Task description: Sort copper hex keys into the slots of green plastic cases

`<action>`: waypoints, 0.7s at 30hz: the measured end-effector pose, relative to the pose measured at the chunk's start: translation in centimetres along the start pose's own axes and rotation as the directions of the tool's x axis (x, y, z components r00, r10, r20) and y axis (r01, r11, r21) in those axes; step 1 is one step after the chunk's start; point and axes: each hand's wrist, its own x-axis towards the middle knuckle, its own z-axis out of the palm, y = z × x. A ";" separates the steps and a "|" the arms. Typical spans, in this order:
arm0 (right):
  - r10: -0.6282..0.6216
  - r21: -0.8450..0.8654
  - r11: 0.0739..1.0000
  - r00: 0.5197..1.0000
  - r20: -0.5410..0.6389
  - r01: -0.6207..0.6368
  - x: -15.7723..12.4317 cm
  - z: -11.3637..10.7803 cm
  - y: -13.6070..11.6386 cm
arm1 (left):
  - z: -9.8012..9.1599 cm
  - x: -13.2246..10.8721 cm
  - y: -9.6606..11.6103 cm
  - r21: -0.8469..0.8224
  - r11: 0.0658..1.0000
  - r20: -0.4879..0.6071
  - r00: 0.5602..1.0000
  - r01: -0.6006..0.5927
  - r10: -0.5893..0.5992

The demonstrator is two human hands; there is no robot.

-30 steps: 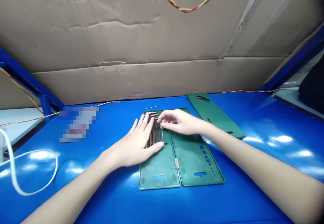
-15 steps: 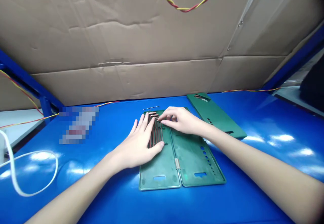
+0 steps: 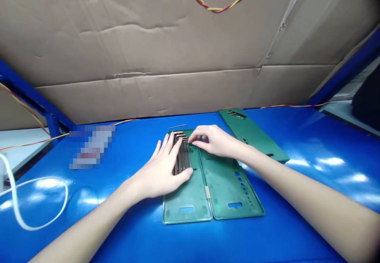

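Note:
An open green hex key case lies unfolded on the blue table, its two halves joined at a hinge. Several brown L-shaped hex keys sit side by side in its left half. My left hand rests over them with fingers spread, the thumb at their lower right. At the upper end of the row, thumb and forefinger of my right hand are pinched on the bend of a thin hex key, whose tip they hide. Just beyond the case's far edge lie thin small hex keys.
A closed green case lies at the back right. On the left are a blurred-out item and a white cable loop. A cardboard wall stands behind, with a red-yellow twisted wire hanging in front.
My right hand's fingertips have shifted slightly right and toward me along the ends of the hex keys. My left hand stays almost where it was.

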 end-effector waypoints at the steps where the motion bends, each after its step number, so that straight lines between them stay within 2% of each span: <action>1: -0.005 -0.008 1.000 1.000 0.001 0.005 0.0 0.0 0.0 | 0.0 0.0 0.0 -0.003 1.000 -0.003 1.000 -0.001 0.001; 15: -0.042 -0.053 0.998 0.999 0.021 0.043 0.1 -0.2 0.2 | 1.1 0.8 -0.1 -0.008 0.999 -0.074 0.996 0.047 -0.047; 21: -0.105 -0.053 0.993 0.993 0.052 0.108 0.1 -0.4 0.3 | 1.4 1.0 0.1 -0.018 0.996 -0.102 0.991 0.089 -0.090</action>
